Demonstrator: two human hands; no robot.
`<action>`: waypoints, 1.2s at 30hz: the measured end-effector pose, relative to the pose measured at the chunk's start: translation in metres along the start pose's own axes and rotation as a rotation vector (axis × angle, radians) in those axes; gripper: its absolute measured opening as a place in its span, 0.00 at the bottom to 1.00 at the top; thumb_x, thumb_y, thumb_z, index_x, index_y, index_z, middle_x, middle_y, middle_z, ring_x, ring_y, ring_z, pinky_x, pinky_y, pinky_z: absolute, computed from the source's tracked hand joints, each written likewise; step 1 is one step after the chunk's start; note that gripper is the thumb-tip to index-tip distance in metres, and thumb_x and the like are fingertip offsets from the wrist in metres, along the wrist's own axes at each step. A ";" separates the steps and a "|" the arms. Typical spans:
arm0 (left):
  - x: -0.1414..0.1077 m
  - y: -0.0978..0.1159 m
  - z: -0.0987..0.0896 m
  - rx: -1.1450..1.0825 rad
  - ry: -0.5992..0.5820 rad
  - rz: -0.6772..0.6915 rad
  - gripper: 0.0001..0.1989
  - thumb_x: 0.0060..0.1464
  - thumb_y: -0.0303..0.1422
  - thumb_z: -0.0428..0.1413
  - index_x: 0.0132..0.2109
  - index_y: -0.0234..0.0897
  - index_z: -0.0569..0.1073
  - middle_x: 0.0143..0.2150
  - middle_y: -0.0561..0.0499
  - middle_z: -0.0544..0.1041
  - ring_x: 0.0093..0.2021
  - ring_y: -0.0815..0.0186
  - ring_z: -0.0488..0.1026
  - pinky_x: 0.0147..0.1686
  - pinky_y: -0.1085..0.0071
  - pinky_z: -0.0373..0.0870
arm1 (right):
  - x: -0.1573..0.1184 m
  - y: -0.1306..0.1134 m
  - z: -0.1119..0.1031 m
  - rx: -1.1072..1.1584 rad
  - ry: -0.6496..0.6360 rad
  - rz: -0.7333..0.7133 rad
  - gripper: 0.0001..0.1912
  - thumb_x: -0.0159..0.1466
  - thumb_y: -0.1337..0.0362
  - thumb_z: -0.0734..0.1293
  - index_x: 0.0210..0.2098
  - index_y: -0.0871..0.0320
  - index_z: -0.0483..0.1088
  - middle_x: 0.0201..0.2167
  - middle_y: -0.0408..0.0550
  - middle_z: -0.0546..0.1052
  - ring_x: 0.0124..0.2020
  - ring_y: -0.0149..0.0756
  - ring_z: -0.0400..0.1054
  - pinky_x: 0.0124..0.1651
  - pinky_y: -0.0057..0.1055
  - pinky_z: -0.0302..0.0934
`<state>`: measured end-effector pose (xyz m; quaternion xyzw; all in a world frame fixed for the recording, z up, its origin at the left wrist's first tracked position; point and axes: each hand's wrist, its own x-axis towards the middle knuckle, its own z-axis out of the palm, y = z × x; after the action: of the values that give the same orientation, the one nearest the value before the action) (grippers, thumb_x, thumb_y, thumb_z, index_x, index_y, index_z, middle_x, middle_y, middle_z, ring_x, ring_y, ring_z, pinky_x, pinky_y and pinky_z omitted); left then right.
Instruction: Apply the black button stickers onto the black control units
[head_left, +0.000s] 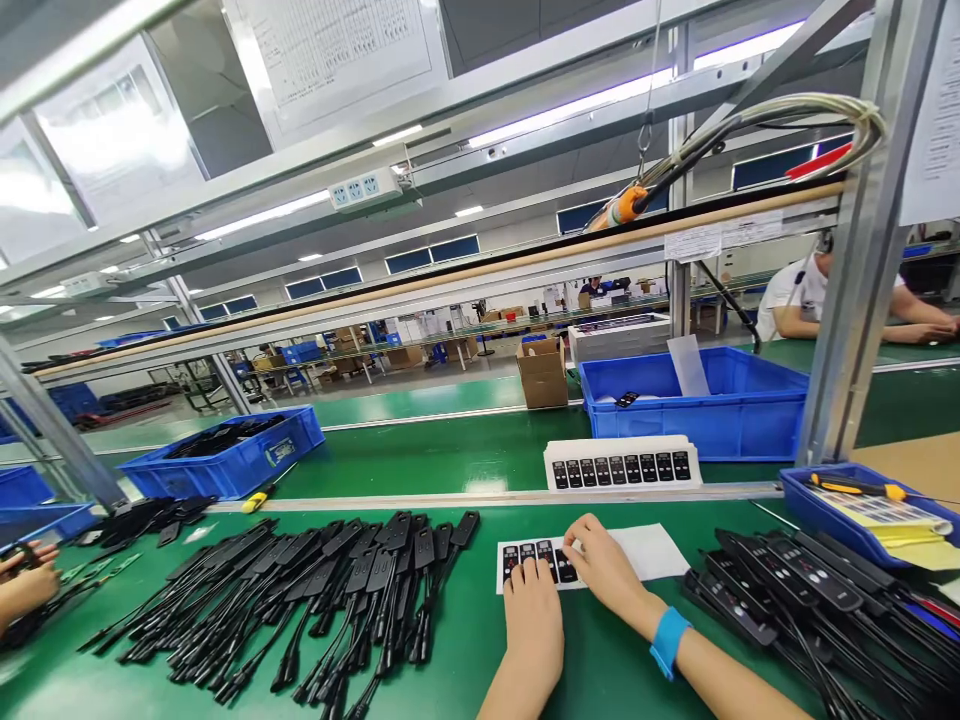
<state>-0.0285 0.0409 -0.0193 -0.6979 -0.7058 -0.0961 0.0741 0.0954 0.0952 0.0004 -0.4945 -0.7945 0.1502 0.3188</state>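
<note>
A white backing sheet (652, 552) with several black labels lies on the green bench in front of me. My left hand (534, 610) rests on the lower edge of its labels, fingers bent and nothing visible in them. At the right end of the label row is my right hand (600, 562), its thumb and index finger pinched at the last black label (565, 568); whether it is lifted is hard to tell. A blue band circles my right wrist. Left of my hands lies a big pile of black cabled handsets (360, 570). More black cabled handsets (787, 580) lie to the right.
Behind the sheet stands a white strip of black labels (622, 464), near a large blue bin (697, 400). Another blue bin (225, 450) and a yellow tool (255, 500) are at left. Blue tray (795, 490) sits right. Another person's hands (30, 580) show at the left edge.
</note>
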 end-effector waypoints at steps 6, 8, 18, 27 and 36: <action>0.026 -0.046 -0.009 -0.014 0.118 -0.117 0.23 0.51 0.14 0.43 0.53 0.30 0.68 0.47 0.38 0.71 0.48 0.56 0.69 0.44 0.62 0.66 | -0.039 -0.002 -0.038 0.240 0.106 -0.026 0.12 0.68 0.60 0.55 0.32 0.55 0.66 0.33 0.46 0.70 0.33 0.36 0.65 0.36 0.31 0.62; 0.034 -0.067 -0.012 -0.006 0.175 -0.215 0.24 0.52 0.15 0.43 0.56 0.26 0.65 0.52 0.33 0.67 0.53 0.52 0.65 0.48 0.59 0.63 | -0.054 0.002 -0.044 0.345 0.126 -0.025 0.13 0.68 0.57 0.55 0.32 0.54 0.64 0.31 0.45 0.69 0.31 0.36 0.64 0.34 0.32 0.61; 0.035 -0.095 -0.017 -0.194 0.190 -0.274 0.13 0.53 0.25 0.49 0.43 0.34 0.74 0.36 0.42 0.71 0.41 0.53 0.67 0.42 0.59 0.64 | -0.080 0.018 -0.033 0.527 0.129 0.017 0.11 0.67 0.54 0.58 0.33 0.54 0.64 0.29 0.43 0.68 0.30 0.36 0.63 0.34 0.31 0.60; 0.026 -0.054 -0.034 -0.847 0.177 -0.187 0.20 0.51 0.38 0.52 0.50 0.35 0.68 0.42 0.45 0.67 0.36 0.61 0.70 0.37 0.65 0.69 | -0.081 0.013 -0.049 0.683 0.233 0.114 0.13 0.65 0.52 0.59 0.33 0.54 0.64 0.28 0.41 0.65 0.27 0.33 0.61 0.30 0.28 0.60; -0.014 0.021 -0.029 -1.836 -0.455 -0.262 0.22 0.51 0.37 0.59 0.50 0.33 0.65 0.37 0.45 0.76 0.31 0.69 0.72 0.33 0.73 0.70 | -0.078 0.016 -0.057 0.778 0.265 0.194 0.13 0.64 0.52 0.62 0.31 0.55 0.64 0.26 0.39 0.63 0.22 0.28 0.56 0.24 0.25 0.55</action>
<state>-0.0084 0.0209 0.0064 -0.4011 -0.4247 -0.4819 -0.6530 0.1682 0.0298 0.0064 -0.4250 -0.5805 0.4031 0.5656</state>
